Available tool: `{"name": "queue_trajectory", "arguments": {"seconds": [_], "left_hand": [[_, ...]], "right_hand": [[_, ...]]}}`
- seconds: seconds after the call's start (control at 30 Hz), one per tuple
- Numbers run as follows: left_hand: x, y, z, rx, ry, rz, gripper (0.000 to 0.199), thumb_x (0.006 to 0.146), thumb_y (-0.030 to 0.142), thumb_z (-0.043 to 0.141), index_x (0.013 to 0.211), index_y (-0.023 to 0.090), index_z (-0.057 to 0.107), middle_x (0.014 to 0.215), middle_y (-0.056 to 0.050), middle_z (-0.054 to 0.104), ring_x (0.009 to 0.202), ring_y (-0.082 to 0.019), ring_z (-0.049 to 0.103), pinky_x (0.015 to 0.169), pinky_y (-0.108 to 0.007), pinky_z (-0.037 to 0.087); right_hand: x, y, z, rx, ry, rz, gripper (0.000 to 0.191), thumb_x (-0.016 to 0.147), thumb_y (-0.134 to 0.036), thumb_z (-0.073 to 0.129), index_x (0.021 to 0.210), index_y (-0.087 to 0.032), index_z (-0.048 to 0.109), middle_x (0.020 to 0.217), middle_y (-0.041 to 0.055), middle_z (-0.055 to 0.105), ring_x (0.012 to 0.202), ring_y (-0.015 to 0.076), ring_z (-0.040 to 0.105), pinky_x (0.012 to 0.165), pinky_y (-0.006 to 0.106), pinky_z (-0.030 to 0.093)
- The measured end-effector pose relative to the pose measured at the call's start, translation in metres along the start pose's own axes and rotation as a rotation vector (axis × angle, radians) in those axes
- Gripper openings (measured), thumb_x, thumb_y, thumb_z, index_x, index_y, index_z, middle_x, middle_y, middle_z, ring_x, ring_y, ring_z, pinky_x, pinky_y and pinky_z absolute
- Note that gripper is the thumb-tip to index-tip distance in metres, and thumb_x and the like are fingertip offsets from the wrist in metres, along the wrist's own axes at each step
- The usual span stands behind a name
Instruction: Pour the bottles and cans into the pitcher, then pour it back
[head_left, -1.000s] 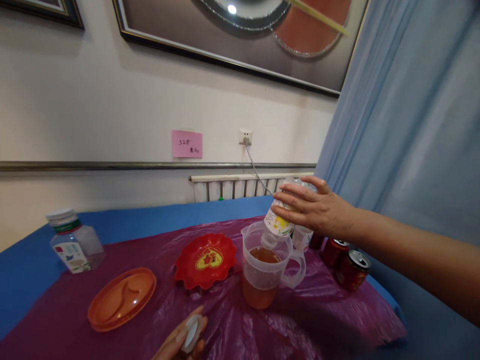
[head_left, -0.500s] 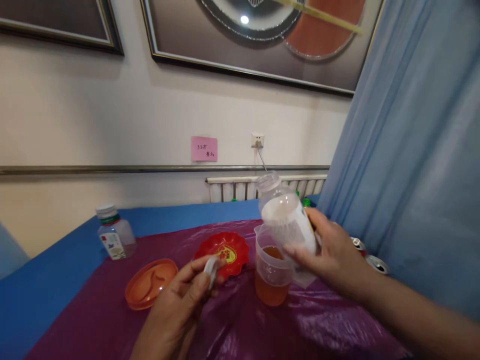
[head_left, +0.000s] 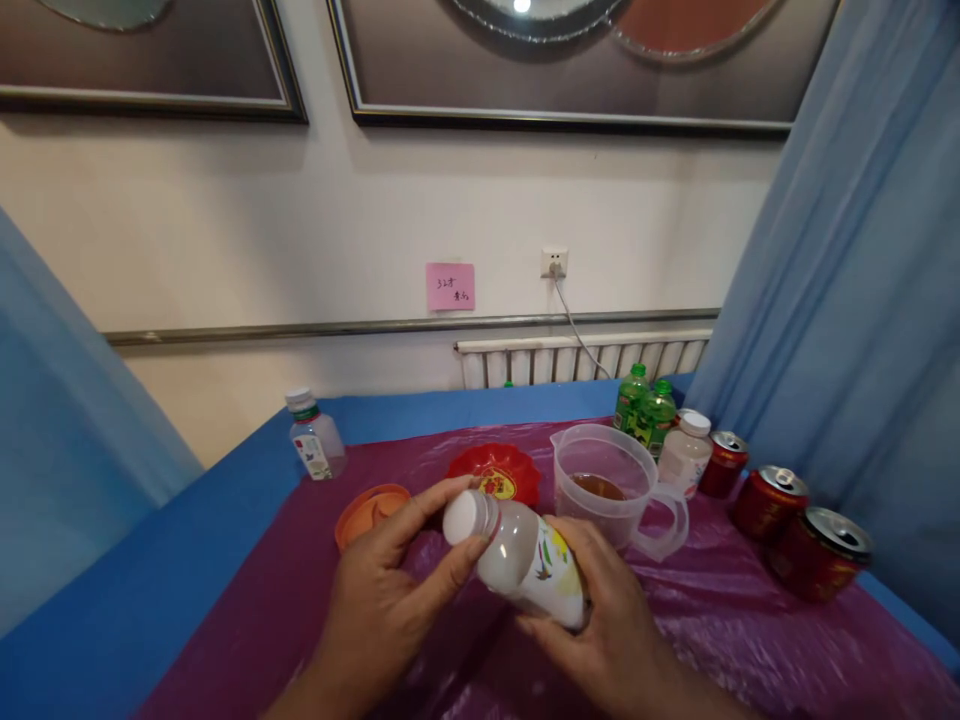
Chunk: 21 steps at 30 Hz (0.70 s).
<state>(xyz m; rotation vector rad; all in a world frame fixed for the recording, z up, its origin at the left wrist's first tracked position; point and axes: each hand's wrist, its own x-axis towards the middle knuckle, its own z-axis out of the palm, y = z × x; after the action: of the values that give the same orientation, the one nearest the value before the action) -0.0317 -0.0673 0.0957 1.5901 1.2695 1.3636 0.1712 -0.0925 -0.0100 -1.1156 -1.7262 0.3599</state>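
A clear plastic bottle [head_left: 514, 548] with a white and yellow label lies tilted in my right hand [head_left: 600, 610], its neck toward the left. My left hand [head_left: 405, 580] is closed around the white cap [head_left: 463, 517], which sits on the bottle's mouth. Just behind the bottle stands a translucent measuring jug [head_left: 604, 455] holding brown liquid. A red scalloped plate [head_left: 517, 463] lies behind my fingers, partly covered by them. To its left is an orange divided dish [head_left: 367, 510], partly hidden by my left hand.
Another capped bottle [head_left: 319, 445] stands at the back left. On the right are two green bottles [head_left: 656, 415], a white-capped bottle [head_left: 686, 460] and several red cans [head_left: 772, 500]. Purple plastic sheeting [head_left: 742, 640] covers the blue table [head_left: 150, 570]; a blue curtain [head_left: 847, 300] hangs at right.
My right hand has brought the bottle from above the jug down to the left. The cap, held apart in my left hand before, is now on the bottle's mouth. The view has shifted.
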Motion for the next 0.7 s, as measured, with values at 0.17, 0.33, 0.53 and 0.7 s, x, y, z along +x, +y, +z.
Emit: {"name": "queue_trajectory", "arguments": {"seconds": [0.17,0.33,0.53,0.7], "left_hand": [[-0.001,0.002,-0.004,0.131,-0.056,0.041,0.036,0.066,0.031,0.086,0.101,0.026,0.083,0.101,-0.007,0.081,0.097,-0.028,0.072,0.097,-0.039,0.057],[0.006,0.008,-0.010,0.134,-0.216,0.032,0.035,0.067,0.029,0.084,0.103,0.026,0.082,0.098,-0.008,0.081,0.093,-0.029,0.073,0.090,-0.037,0.058],[0.021,0.014,-0.022,-0.048,-0.503,-0.076,0.035,0.068,0.026,0.082,0.103,0.022,0.082,0.106,-0.012,0.079,0.101,-0.032,0.071,0.094,-0.042,0.056],[0.022,0.012,-0.012,-0.173,-0.513,-0.095,0.034,0.068,0.027,0.083,0.101,0.021,0.083,0.103,-0.013,0.079,0.098,-0.033,0.072,0.092,-0.044,0.056]], "right_hand": [[-0.012,0.015,0.008,-0.087,0.097,-0.068,0.073,0.077,-0.032,0.076,0.142,-0.026,0.044,0.129,0.0146,0.060,0.117,0.0348,0.061,0.097,0.054,0.054],[-0.010,0.012,0.004,0.117,0.016,-0.017,0.066,0.077,-0.039,0.078,0.137,-0.025,0.052,0.123,0.0120,0.064,0.109,0.0311,0.065,0.093,0.047,0.056],[-0.008,0.003,0.001,0.883,-0.366,0.270,0.075,0.066,-0.073,0.077,0.123,-0.027,0.066,0.101,0.0055,0.072,0.086,0.0264,0.069,0.074,0.038,0.056],[-0.011,0.005,0.006,0.950,-0.374,0.295,0.077,0.063,-0.068,0.080,0.127,-0.027,0.064,0.104,0.0060,0.072,0.087,0.0264,0.068,0.075,0.039,0.054]]}}
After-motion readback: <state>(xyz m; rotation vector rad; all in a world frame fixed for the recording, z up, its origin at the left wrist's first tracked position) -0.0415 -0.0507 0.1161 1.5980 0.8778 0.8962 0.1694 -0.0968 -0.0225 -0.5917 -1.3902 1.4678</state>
